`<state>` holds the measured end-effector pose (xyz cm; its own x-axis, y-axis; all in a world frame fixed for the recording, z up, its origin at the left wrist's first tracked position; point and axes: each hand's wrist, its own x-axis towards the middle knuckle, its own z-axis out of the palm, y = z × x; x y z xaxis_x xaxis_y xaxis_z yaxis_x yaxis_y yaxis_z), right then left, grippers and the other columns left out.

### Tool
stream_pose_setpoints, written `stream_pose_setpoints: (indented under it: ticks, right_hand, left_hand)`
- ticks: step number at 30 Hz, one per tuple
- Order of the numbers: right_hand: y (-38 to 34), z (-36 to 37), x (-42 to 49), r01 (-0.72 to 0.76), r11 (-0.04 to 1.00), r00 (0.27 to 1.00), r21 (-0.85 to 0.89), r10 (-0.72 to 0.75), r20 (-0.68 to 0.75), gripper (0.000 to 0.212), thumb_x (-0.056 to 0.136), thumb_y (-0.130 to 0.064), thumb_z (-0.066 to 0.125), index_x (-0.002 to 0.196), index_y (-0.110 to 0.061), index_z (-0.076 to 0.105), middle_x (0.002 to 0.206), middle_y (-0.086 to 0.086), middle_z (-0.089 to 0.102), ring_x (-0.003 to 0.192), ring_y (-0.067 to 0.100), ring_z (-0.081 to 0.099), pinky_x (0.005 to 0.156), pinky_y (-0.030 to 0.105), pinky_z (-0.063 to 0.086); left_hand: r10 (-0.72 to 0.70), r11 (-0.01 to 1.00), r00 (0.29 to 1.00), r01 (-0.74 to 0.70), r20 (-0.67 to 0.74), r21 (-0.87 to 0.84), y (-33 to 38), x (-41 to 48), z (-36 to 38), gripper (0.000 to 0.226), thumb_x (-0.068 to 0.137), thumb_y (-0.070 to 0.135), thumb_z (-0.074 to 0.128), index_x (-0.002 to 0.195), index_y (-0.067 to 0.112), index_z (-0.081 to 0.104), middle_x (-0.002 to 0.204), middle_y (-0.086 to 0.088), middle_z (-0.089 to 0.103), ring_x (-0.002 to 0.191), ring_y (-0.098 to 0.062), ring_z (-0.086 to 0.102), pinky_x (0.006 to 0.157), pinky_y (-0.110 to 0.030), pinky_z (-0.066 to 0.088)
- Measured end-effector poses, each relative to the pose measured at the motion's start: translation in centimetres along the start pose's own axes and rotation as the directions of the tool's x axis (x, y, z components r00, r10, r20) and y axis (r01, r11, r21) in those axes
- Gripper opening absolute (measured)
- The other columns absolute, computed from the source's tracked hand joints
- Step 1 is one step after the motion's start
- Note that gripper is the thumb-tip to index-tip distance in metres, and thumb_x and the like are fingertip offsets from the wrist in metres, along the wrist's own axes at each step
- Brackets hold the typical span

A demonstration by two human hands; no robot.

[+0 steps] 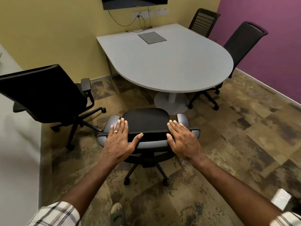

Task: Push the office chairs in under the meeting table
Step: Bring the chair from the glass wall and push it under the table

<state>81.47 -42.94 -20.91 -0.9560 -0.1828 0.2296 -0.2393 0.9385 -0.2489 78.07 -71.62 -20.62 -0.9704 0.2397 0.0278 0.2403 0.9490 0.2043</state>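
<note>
Evidently both hands, left hand [117, 141] and right hand [182, 140], lie flat, fingers [121, 123] spread, unclamped, atop the black wheeled office chair's backrest [147, 128]; it should roll easily toward the grey rounded counter [171, 66].

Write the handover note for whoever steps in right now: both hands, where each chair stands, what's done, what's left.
Left hand: open, flat on the top edge of the near chair's backrest, thumb over the front. Right hand: the same on the other side.
Near chair: facing the meeting table, but standing clear of its edge, not under it.
Left chair: out on the floor, away from the table and angled.
Purple-wall chair: close against the table's side. Corner chair: behind the table's far side; whether its seat is under cannot be seen.
Done: no chair on this side is in.
Left: roll the near chair forward, then bring in the left chair; check the far two.
</note>
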Motion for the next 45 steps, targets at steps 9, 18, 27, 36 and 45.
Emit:
stream_pose_setpoints:
  ticks: [9,18,27,36,45]
  right_hand:
    - [1.1,3.3,7.7,-0.095,0.994,0.995,-0.059,0.095,-0.001,0.062,0.106,-0.048,0.023,0.154,-0.014,0.042,0.16,0.003,0.042,0.151,0.012,0.033,0.126,0.034,0.026]
    - [-0.9,4.5,17.1,-0.192,0.98,0.981,-0.048,0.193,0.008,0.063,0.102,-0.046,0.023,0.153,-0.015,0.044,0.159,0.002,0.044,0.15,0.012,0.035,0.127,0.032,0.023]
    - [2.1,5.7,21.9,-0.228,0.972,0.973,-0.058,0.225,-0.046,0.057,0.103,-0.041,0.029,0.153,-0.017,0.044,0.16,-0.001,0.043,0.15,0.009,0.034,0.125,0.034,0.028]
    - [3.6,7.6,26.8,-0.237,0.971,0.97,-0.021,0.235,-0.064,0.054,0.101,-0.035,0.035,0.15,-0.017,0.049,0.156,-0.002,0.047,0.147,0.007,0.038,0.125,0.03,0.028]
    - [4.6,7.6,28.3,-0.274,0.962,0.96,0.002,0.274,-0.048,0.057,0.1,-0.036,0.032,0.151,-0.017,0.047,0.158,-0.003,0.045,0.149,0.006,0.035,0.125,0.029,0.027]
  left_hand:
    - [0.103,0.994,0.994,-0.102,0.045,-0.033,-3.6,10.2,0.1,0.106,0.093,0.086,0.003,0.166,0.009,0.006,0.175,-0.009,-0.001,0.161,-0.017,-0.009,0.132,-0.041,-0.004]
    - [0.159,0.987,0.983,-0.155,0.088,-0.045,-9.0,20.3,-1.4,0.106,0.092,0.086,0.001,0.166,0.01,0.004,0.175,-0.008,-0.002,0.16,-0.017,-0.01,0.131,-0.039,-0.005]
    - [0.194,0.98,0.977,-0.189,0.083,-0.067,-9.1,27.1,-0.7,0.1,0.094,0.08,0.003,0.166,0.011,0.003,0.175,-0.006,-0.005,0.16,-0.016,-0.014,0.131,-0.038,-0.007]
    - [0.158,0.987,0.978,-0.156,0.133,-0.022,-10.0,32.3,-1.2,0.09,0.093,0.061,0.012,0.165,0.009,-0.002,0.174,-0.008,-0.007,0.161,-0.018,-0.012,0.131,-0.038,-0.006]
    - [0.15,0.989,0.981,-0.148,0.121,-0.027,-9.3,34.2,-0.9,0.089,0.092,0.058,0.018,0.165,0.011,-0.003,0.172,-0.005,-0.012,0.158,-0.014,-0.017,0.129,-0.035,-0.012]
